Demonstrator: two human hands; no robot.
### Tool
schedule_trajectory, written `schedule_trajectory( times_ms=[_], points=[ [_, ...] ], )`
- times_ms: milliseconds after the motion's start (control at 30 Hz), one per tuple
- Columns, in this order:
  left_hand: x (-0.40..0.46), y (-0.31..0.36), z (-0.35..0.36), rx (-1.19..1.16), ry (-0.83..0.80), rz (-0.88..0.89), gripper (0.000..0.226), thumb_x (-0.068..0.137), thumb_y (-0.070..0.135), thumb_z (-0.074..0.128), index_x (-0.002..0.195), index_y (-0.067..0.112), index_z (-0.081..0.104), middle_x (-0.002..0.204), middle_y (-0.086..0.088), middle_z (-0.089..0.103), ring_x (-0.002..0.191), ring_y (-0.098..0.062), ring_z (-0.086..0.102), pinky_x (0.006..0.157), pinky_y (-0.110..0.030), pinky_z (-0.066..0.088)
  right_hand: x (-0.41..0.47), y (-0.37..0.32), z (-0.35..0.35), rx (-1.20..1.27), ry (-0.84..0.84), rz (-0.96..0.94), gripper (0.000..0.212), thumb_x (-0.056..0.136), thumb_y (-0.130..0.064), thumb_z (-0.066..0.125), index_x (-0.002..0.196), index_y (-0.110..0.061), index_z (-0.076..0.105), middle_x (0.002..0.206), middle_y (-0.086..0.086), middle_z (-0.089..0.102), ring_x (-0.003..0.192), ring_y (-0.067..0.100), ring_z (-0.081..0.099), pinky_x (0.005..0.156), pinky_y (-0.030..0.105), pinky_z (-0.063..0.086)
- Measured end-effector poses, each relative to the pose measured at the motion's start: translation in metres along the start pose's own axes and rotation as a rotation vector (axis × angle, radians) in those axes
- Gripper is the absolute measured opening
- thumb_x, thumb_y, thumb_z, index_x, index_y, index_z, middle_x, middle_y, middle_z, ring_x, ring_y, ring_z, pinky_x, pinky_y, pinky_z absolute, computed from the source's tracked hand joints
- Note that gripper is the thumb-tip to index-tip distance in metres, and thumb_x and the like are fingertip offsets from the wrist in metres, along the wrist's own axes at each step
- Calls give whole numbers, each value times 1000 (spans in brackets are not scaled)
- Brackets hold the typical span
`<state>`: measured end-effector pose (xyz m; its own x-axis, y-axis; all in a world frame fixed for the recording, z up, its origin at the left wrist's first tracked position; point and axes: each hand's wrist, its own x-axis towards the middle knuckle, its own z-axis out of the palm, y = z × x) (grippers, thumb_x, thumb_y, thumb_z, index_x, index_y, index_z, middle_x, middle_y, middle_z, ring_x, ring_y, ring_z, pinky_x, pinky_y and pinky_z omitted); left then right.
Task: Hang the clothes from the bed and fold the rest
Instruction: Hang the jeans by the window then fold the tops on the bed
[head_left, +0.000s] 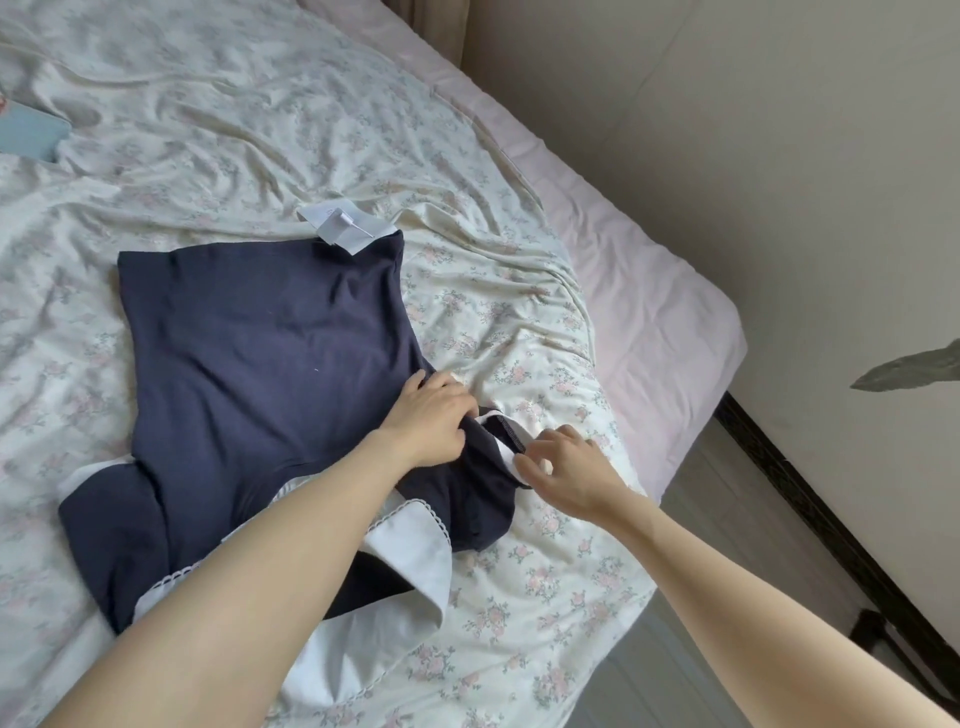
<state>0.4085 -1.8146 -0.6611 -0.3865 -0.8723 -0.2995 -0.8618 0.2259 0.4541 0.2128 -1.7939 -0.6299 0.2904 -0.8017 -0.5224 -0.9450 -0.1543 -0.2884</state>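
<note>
Head view, looking down at a bed (649, 291); pale pink mattress edge along the right side, floral sheet (260, 130) over the rest, heavily wrinkled; cream wall (779, 130) to the right, dark baseboard running along the floor beside the bed.

Navy dress (260, 338) lies flat on the sheet, centre-left of frame, back or front up, cannot tell which; body of the garment spread smooth toward the far side; white collar (415, 545) with scalloped trim at the near end, partly under the left forearm; one short sleeve with white cuff at lower left, flat on the sheet; second sleeve (498, 447) at the right, bunched between the two hands.

White paper tags (345, 228) at the far hem of the dress, resting partly on the fabric and partly on the sheet.

Left hand (431, 415) on the navy fabric near the right sleeve seam; fingers curled down, gathering a fold of the cloth; thumb tucked into the bunched material.

Right hand (566, 467) just beside it, touching the white cuff of the same sleeve; thumb and forefinger pinch the cuff edge; remaining fingers loosely bent above the sheet.

Light blue flat object (31, 137) at the far left edge of the bed, cut off by the frame; identity unclear.
</note>
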Motion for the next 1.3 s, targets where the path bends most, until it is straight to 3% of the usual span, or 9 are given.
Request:
schedule_trajectory(
  times_ms=[167,267,367,567,700,800,900,1067,1300],
  points=[
    [-17,-8,7,26,238,70,21,80,15,52,100,18,57,105,7,59,112,-14,47,91,-27,26,6,0,5,-79,174,213,39,96,-35,33,65,-17,48,65,1,57,68,26,50,52,29,31],
    [-31,-8,16,-63,338,77,15,76,5,56,85,11,67,91,3,68,111,-20,54,93,-35,34,19,-7,9,-74,205,177,24,94,-37,40,109,-27,56,92,-1,68,83,24,60,59,29,38],
    [-40,-5,21,-133,456,115,17,65,-5,66,74,8,71,83,0,70,96,-27,63,78,-38,46,34,-17,10,-160,174,93,48,92,-42,48,137,-35,32,110,0,58,92,25,60,59,30,35],
    [-43,-2,29,-209,517,130,23,65,-6,62,84,4,73,93,-7,70,93,-26,65,72,-40,56,61,-27,3,-120,246,187,25,92,-25,44,99,-21,67,97,3,64,86,30,60,64,32,41],
    [-36,0,40,-178,253,53,47,86,15,54,133,18,51,145,-2,41,139,-19,27,111,-34,24,57,-2,-19,422,318,548,23,84,-14,47,80,-16,69,82,5,64,83,29,60,73,34,49],
    [-25,3,48,-24,-21,10,58,94,31,39,148,30,17,158,6,0,144,-16,-12,115,-45,-4,45,4,-21,543,438,449,23,90,-17,46,97,-12,67,92,7,68,84,24,61,73,33,49],
    [-15,2,48,29,-92,-40,55,97,30,33,148,32,12,157,7,-9,142,-18,-19,113,-54,-7,27,-6,-5,401,233,169,24,91,-38,50,101,-19,60,89,-4,65,83,15,59,72,31,45],
    [-5,-2,38,73,-186,-36,54,99,29,28,148,37,7,156,9,-13,142,-20,-20,113,-56,-7,20,8,14,-4,211,335,15,91,-23,43,88,-10,49,83,5,55,97,30,49,69,34,33],
    [-58,-15,21,-240,292,-287,38,94,17,41,131,22,50,152,2,26,143,-13,10,116,-42,3,30,-23,14,35,464,432,40,88,-7,42,127,-13,44,128,8,43,117,28,39,93,41,32]
  ],
)
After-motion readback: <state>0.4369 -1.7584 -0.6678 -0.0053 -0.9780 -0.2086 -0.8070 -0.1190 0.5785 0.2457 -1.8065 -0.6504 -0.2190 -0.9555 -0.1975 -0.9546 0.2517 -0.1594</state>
